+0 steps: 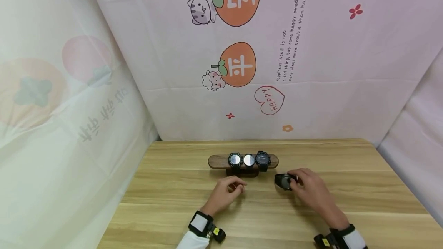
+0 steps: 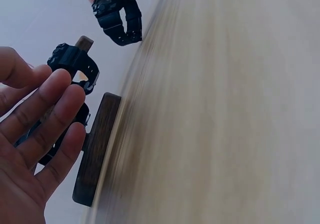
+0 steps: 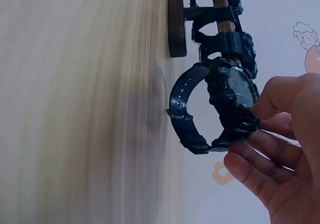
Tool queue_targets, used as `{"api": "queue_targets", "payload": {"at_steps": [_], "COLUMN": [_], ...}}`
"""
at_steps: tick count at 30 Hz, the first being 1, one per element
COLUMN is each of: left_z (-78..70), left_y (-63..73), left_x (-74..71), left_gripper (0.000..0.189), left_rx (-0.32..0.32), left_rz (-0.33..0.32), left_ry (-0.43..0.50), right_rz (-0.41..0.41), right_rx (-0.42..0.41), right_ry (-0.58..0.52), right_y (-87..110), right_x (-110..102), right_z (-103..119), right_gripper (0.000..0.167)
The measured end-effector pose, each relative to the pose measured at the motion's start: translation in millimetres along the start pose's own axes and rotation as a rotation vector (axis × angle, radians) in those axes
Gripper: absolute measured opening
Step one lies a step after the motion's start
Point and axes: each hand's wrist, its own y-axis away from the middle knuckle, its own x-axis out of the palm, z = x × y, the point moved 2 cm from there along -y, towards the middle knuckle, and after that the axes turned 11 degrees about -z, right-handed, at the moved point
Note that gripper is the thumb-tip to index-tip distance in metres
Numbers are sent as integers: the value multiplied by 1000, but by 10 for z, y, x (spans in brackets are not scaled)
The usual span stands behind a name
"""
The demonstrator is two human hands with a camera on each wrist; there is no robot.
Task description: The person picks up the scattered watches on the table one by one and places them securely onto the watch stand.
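My right hand (image 1: 311, 190) pinches a black wristwatch (image 3: 232, 101) by its case, thumb on the face side. The watch's strap is buckled into a loop, and it hangs just off the right end of a dark wooden watch stand (image 1: 218, 161). Around the stand's bar sit three black watches: a left one (image 1: 235, 159), a middle one (image 1: 248, 160) and a right one (image 1: 262, 159). In front of the stand, my left hand (image 1: 221, 193) hovers with loosely bent fingers and nothing in them; the left wrist view shows its palm (image 2: 25, 169).
The stand's dark base (image 2: 97, 149) rests on a light wood-grain table (image 1: 166, 203). A printed white cloth (image 1: 311, 107) hangs behind the table's far edge, with more cloth at the left (image 1: 69, 164) and right sides.
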Motion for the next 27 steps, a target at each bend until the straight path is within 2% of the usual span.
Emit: {"api": "queue_targets", "payload": {"at_steps": [10,13,16,21,25,27], "left_z": [-27,-23,-23,-26,-52,-76], "left_y": [-24,-28,-30,-38,-53,-57], "left_x": [77,103,125,164,209,230], "left_gripper": [15,17,22,33,45,51], "left_rx": [36,65,96,142,143,123], "left_rz": [15,19,27,39,74,100], "left_ry": [-2,-6,-6,-57,-92,-99], "right_rz": [24,21,15,18,13,7], "right_rx": [7,1,-6,-10,-19,-23], "right_ry": [-23,-34,-51,-82,-94,-100], "right_y": [-26,-27,-25,-23,-20,-18], "right_x": [55,92,127,183,220,234], "right_z": [152,186,224,287,326,345], "right_gripper": [27,25,24,23,21,21]}}
